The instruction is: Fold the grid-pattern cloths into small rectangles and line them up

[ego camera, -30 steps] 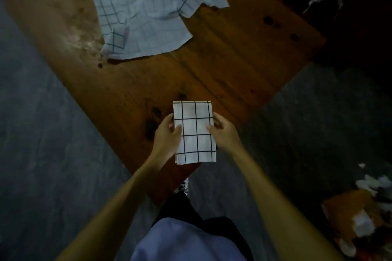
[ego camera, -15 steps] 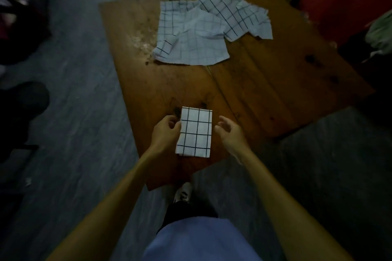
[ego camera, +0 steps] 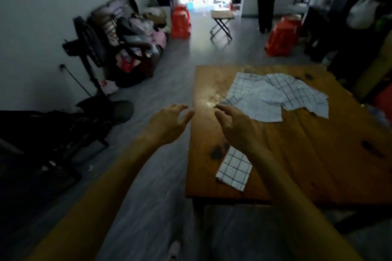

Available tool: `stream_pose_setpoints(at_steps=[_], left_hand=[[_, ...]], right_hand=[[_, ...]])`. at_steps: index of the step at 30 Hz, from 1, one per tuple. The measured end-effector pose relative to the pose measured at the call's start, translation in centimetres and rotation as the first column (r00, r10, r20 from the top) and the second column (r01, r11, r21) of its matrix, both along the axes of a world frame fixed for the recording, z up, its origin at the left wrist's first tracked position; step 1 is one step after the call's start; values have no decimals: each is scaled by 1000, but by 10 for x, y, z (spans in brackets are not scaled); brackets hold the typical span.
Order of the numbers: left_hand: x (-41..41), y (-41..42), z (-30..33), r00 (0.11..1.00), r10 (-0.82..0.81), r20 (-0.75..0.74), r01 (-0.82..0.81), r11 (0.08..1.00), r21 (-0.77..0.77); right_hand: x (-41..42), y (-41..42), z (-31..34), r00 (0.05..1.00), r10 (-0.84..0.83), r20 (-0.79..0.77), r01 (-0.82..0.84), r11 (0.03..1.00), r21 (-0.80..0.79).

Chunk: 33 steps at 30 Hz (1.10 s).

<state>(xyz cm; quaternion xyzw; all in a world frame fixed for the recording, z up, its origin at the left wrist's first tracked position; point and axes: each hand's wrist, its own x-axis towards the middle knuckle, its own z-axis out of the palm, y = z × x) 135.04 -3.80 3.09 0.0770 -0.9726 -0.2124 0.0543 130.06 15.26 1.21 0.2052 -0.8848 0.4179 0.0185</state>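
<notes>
1. Folded cloth [ego camera: 234,169]: small grid-pattern rectangle, flat on the wooden counter [ego camera: 307,154] near its near-left corner.
2. Unfolded cloths [ego camera: 273,95]: loose overlapping pile at the far side of the counter.
3. Left hand [ego camera: 167,123]: raised over the floor just left of the counter edge, fingers spread, relaxed, holding nothing.
4. Right hand [ego camera: 237,127]: raised above the counter, fingers loosely spread, holding nothing, partly hiding the folded cloth's far end.

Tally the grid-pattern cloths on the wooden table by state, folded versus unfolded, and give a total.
Folded cloth: 1
Unfolded cloths, overlapping in a heap: 2, one fine-grid, one wide-grid; any cloth hidden beneath cannot be told
Total: 3
</notes>
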Motion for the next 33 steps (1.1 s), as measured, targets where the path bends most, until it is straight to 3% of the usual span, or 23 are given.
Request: stream_pose_setpoints(at_steps=[7,12,19,26,33], left_hand=[[26,-87,41,984,67,-164,-58,997,58],[44,-180,55,974,94,-205,-109,992,-63],[48,-299,82,950,113,-292,-132,990,-44],[15,-369,85,947,64,-315,-132,971,-199],[-70,-409,84,948,42,-316,-101,979,-174]], right_hand=[[7,-104,33,970,178,-168,-163,981,103],[9,-196,50,932,235,-275,-192,966,175],[11,-322,88,878,247,-409,-194,967,166],[-22,-387,90,853,250,-458,-119,948,296],[-111,-424,92,852,202,-483,-45,947,317]])
